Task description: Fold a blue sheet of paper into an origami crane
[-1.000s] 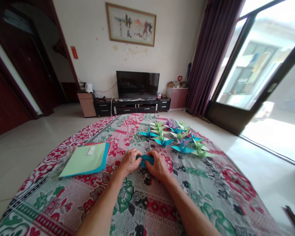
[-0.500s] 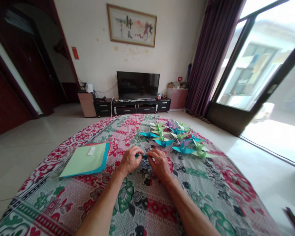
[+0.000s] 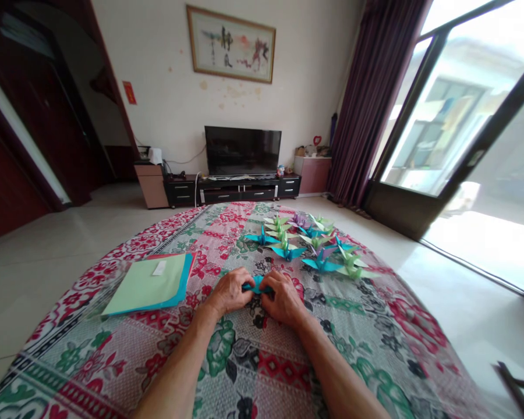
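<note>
Between my two hands is a small piece of folded blue paper, its middle showing and its ends covered by fingers. My left hand pinches the left end, and my right hand pinches the right end. Beyond and to the right stand several folded paper cranes in blue, such as this blue crane, along with green cranes and a purple crane. Left of my hands lies a stack of square paper sheets, light green on top with blue and red edges below.
A small white slip rests on the stack. Everything lies on a round table with a flowered cloth. Past it stand a low cabinet and a television. A dark wooden piece shows at the lower right.
The blue paper between my hands has turned, showing a broader bright blue face than the thin dark edge before. Both hands stay pinched on it. The view has shifted slightly.
</note>
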